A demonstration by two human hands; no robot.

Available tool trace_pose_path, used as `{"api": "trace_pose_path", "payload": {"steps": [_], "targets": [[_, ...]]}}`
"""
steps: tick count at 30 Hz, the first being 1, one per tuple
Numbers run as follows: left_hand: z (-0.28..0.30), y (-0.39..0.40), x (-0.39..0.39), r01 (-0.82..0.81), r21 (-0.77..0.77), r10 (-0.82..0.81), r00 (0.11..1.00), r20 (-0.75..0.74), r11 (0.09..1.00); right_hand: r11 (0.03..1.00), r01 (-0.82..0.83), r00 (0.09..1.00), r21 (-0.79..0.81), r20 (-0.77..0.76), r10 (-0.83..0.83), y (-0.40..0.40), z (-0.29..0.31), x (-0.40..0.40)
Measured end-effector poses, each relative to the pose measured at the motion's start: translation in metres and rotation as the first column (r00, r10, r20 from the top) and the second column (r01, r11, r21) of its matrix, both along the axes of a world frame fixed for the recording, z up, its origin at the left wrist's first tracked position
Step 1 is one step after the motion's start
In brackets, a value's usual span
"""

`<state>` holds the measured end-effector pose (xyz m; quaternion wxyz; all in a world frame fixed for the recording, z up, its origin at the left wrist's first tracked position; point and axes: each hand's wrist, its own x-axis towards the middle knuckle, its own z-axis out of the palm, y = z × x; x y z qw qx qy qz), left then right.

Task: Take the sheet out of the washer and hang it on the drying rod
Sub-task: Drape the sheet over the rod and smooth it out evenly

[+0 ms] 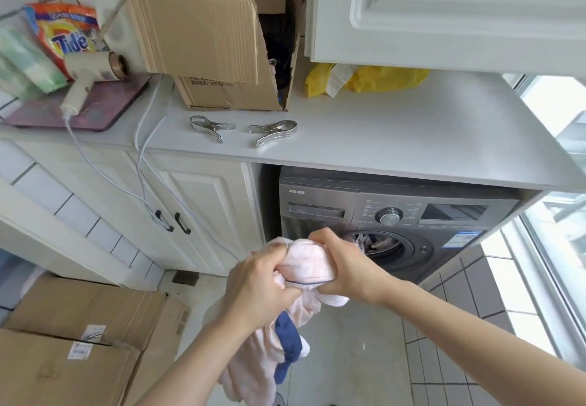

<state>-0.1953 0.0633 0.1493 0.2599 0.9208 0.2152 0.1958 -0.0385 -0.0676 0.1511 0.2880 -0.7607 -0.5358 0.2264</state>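
Note:
A pale pink sheet (305,264) with a dark blue part hanging below is bunched in front of the grey front-loading washer (396,215). My left hand (257,288) grips the bundle from the left and my right hand (345,266) grips it from the right, both closed on the cloth. The sheet's lower end droops toward the floor between my forearms. Some fabric still shows inside the washer's round opening (377,242), behind my right hand. No drying rod is in view.
Two metal clothes clips (211,126) (273,131) lie on the white counter (396,133) above the washer. An open cardboard box (206,57), a hair dryer (92,72), a detergent bag (66,38) and a yellow bag (374,79) sit there too. Cardboard boxes (79,342) stand on the floor at left.

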Motion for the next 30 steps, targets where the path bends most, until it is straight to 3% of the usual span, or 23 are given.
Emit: {"api": "trace_pose_path", "payload": {"steps": [3,6,12,20,26,30], "targets": [[0.012,0.011,-0.004,0.022,-0.035,-0.02,0.999,0.05,0.999,0.997,-0.07,0.997,-0.044,-0.029,0.068,0.011,-0.015,0.009],[0.032,0.021,-0.01,0.024,-0.029,-0.021,0.995,0.095,0.999,0.978,-0.101,0.995,-0.185,-0.045,0.094,0.023,-0.032,0.025],[0.062,0.033,-0.027,0.035,-0.185,0.009,0.973,0.229,0.982,0.932,-0.017,0.998,-0.363,0.047,0.036,0.045,-0.08,0.038],[0.059,0.049,-0.054,-0.055,-0.414,0.165,0.958,0.236,0.908,0.904,-0.037,0.993,-0.426,0.085,0.081,0.065,-0.103,0.03],[0.032,0.058,-0.074,-0.184,-0.352,0.252,0.955,0.156,0.918,0.913,0.111,0.983,-0.392,0.176,-0.044,0.041,-0.081,0.071],[0.041,0.05,-0.068,-0.156,-0.401,0.26,0.94,0.22,0.903,0.888,0.158,0.976,-0.431,0.206,-0.074,0.038,-0.07,0.073]]}}
